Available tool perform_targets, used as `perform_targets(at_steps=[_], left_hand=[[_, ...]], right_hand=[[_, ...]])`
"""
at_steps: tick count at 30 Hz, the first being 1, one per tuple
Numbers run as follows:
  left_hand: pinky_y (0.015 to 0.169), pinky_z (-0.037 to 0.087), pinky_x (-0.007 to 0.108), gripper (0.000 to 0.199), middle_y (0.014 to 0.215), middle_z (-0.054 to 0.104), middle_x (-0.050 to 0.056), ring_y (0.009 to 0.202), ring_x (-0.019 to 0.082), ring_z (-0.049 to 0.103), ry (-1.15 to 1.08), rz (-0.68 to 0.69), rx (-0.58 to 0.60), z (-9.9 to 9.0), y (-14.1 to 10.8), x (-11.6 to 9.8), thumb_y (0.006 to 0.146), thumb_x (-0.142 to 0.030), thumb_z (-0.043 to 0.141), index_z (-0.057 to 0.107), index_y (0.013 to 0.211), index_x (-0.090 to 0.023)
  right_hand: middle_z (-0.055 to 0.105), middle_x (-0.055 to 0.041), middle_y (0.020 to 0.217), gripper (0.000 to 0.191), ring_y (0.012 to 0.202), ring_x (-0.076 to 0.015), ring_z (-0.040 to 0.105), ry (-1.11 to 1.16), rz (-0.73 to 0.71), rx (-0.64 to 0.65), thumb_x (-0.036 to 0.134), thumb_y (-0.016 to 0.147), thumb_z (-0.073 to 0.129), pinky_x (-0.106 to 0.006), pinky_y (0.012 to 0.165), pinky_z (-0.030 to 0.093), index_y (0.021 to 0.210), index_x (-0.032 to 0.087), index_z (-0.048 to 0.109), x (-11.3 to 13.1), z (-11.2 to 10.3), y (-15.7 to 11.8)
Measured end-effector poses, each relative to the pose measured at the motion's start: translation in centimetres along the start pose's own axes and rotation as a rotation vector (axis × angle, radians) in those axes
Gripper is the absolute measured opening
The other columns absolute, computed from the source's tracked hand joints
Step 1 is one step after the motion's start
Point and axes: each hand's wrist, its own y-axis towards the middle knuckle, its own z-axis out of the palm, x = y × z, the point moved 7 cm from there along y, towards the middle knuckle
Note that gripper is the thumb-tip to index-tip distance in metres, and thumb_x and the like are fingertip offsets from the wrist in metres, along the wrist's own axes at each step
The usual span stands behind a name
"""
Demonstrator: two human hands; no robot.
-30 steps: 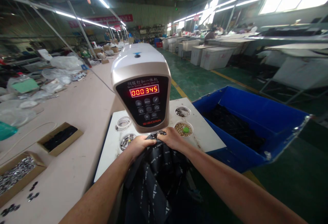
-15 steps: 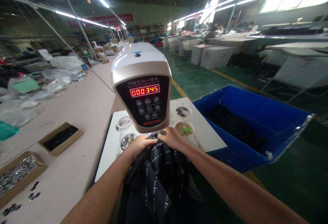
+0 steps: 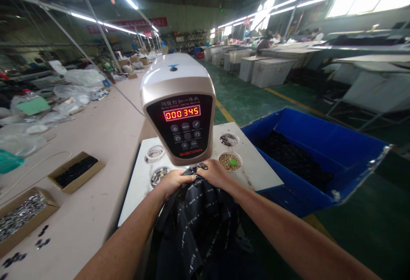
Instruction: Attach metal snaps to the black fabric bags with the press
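Observation:
Black fabric with white lettering (image 3: 201, 216) hangs down from both hands, in front of a white and gold machine (image 3: 177, 79) whose red display reads 000345. My left hand (image 3: 176, 180) is closed on the fabric's upper edge, thumb on top. Just right of it, my right hand (image 3: 214, 171) pinches the same edge close under the machine head. The machine's lower working part is hidden behind the hands and head. Round wells in the white tabletop (image 3: 256, 171) hold small metal parts; the gold parts (image 3: 228, 162) have a green piece among them.
On the right stands a blue bin (image 3: 349, 151) with dark fabric inside. The long table (image 3: 105, 143) at left bears a box of black pieces (image 3: 77, 171), a box of metal parts (image 3: 22, 216) and plastic bags. People are far back.
The hanging fabric has shifted and its folds fall differently. Both hands keep their grip in nearly the same place. The display reading is the same.

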Motion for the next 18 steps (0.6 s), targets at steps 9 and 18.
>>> perform_targets(at_steps=[9,18], left_hand=[[0.066,0.046,0.029,0.044,0.073,0.072,0.003,0.069,0.021,0.065,0.14,0.042,-0.086,-0.6,-1.1,-0.1,0.062,-0.054,0.081,0.071,0.081,-0.015],[0.064,0.043,0.029,0.039,0.068,0.068,0.001,0.067,0.021,0.061,0.277,0.075,-0.133,-1.2,-1.2,-0.4,0.061,-0.05,0.077,0.069,0.078,-0.016]], right_hand=[[0.076,-0.0033,0.087,0.025,0.08,-0.0186,0.066,-0.077,0.021,-0.004,0.038,0.089,0.061,-0.024,0.064,0.037,0.097,0.018,0.075,-0.8,0.3,-0.3],[0.078,-0.0092,0.097,0.032,0.09,-0.0231,0.069,-0.233,0.04,-0.038,0.042,0.097,0.052,-0.027,0.071,0.039,0.104,0.02,0.074,-1.0,0.4,-0.3]])
